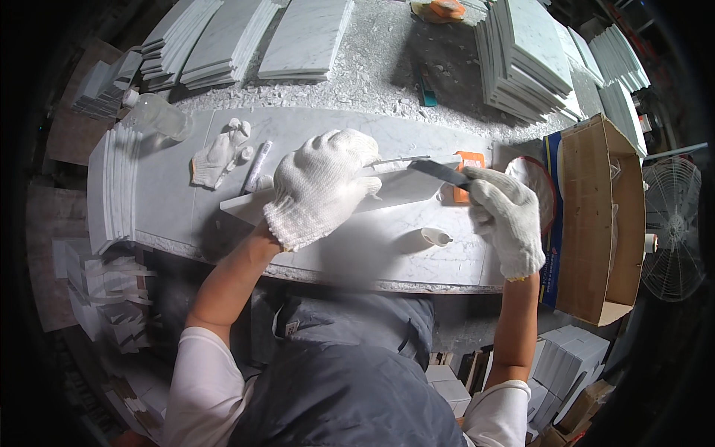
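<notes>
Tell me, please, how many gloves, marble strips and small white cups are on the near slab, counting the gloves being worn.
Knit gloves: 3 – left hand, right hand, spare glove
Marble strip: 1
Small white cup: 1
Total: 5
</notes>
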A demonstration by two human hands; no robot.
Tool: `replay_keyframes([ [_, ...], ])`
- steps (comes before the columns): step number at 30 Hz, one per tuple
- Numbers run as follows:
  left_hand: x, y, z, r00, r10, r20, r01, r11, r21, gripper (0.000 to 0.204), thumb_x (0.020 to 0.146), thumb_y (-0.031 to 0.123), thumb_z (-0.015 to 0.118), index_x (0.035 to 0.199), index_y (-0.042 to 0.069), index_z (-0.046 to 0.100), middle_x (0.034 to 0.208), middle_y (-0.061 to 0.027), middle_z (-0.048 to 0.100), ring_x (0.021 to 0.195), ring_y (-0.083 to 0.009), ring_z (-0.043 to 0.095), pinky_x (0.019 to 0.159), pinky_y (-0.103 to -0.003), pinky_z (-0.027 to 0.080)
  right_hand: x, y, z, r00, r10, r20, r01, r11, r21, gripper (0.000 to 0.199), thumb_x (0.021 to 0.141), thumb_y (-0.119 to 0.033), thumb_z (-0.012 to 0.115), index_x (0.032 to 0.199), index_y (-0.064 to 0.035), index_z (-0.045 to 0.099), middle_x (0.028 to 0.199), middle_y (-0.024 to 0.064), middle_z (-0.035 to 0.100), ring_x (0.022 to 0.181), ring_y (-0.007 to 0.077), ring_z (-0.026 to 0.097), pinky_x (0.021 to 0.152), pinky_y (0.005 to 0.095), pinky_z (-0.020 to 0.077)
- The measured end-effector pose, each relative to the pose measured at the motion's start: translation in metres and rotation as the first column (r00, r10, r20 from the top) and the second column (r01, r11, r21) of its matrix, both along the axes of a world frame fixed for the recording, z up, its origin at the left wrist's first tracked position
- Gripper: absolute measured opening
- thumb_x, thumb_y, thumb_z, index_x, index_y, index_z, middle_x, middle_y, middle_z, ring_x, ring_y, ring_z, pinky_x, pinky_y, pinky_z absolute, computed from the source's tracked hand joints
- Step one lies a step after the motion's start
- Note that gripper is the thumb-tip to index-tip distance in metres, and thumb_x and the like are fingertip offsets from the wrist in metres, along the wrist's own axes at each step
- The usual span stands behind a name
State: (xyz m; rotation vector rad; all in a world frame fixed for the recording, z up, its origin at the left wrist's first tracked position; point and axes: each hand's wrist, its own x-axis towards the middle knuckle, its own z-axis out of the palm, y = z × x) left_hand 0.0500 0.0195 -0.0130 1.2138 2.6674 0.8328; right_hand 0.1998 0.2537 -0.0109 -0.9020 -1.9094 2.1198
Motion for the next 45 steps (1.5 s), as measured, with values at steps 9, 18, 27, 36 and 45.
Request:
replay_keyframes([
  [9, 0.0, 0.002, 0.004, 1.0, -0.015, 0.003, 0.015, 1.0, 0.002, 0.039, 0.073, 0.015, 0.084, 0.109, 0.004, 0.074, 0.115, -0.012, 0.073, 0.108, -0.0321, 0.069, 0.097, -0.041, 0.054, 0.084, 0.06, -0.006, 0.911, -0.381, -0.158, 0.402, 0.906, 0.135, 0.033, 0.098, -0.016, 0.071, 0.126, 0.0017, 0.073, 0.086, 0.0002, 0.07, 0.065, 0.0043, 0.058, 0.053, 0.018, 0.0447],
  [18, 0.003, 0.0, -0.005, 0.999, -0.017, -0.038, 0.02, 0.996, 0.086, 0.035, 0.073, 0.012, 0.084, 0.105, 0.002, 0.075, 0.114, -0.013, 0.073, 0.108, -0.0322, 0.069, 0.097, -0.041, 0.054, 0.137, 0.086, -0.038, 0.844, -0.532, 0.067, 0.39, 0.694, 0.605, 0.024, 0.1, -0.014, 0.071, 0.123, -0.008, 0.076, 0.09, -0.0028, 0.07, 0.067, 0.0031, 0.06, 0.057, 0.0187, 0.0497],
  [27, 0.007, -0.001, -0.005, 1.0, -0.012, 0.009, 0.011, 0.994, 0.112, 0.034, 0.073, 0.012, 0.084, 0.104, 0.002, 0.076, 0.115, -0.0136, 0.073, 0.109, -0.0326, 0.069, 0.097, -0.042, 0.053, 0.139, 0.088, -0.043, 0.823, -0.555, -0.122, 0.549, 0.721, 0.421, 0.032, 0.101, -0.016, 0.07, 0.13, -0.0027, 0.072, 0.091, -0.0021, 0.069, 0.068, 0.0027, 0.058, 0.058, 0.0185, 0.0484],
  [36, 0.005, 0.0, -0.001, 0.997, -0.067, 0.027, 0.062, 0.987, 0.151, 0.035, 0.074, 0.007, 0.083, 0.107, -0.001, 0.074, 0.111, -0.0148, 0.072, 0.105, -0.0311, 0.07, 0.092, -0.039, 0.055, 0.139, 0.089, -0.049, 0.838, -0.545, -0.012, 0.511, 0.777, 0.369, 0.031, 0.099, -0.015, 0.07, 0.128, -0.0032, 0.073, 0.089, -0.0028, 0.069, 0.068, 0.004, 0.06, 0.058, 0.0196, 0.0502],
  [45, -0.009, 0.001, -0.009, 0.994, -0.057, 0.088, 0.041, 0.984, 0.173, 0.034, 0.077, 0.012, 0.083, 0.108, 0.002, 0.073, 0.108, -0.0133, 0.072, 0.102, -0.0318, 0.07, 0.089, -0.039, 0.055, 0.131, 0.097, -0.067, 0.917, -0.397, 0.048, 0.353, 0.86, 0.37, 0.028, 0.098, -0.016, 0.071, 0.122, -0.0032, 0.076, 0.095, 0.0014, 0.072, 0.076, 0.0078, 0.064, 0.061, 0.0238, 0.0537],
])
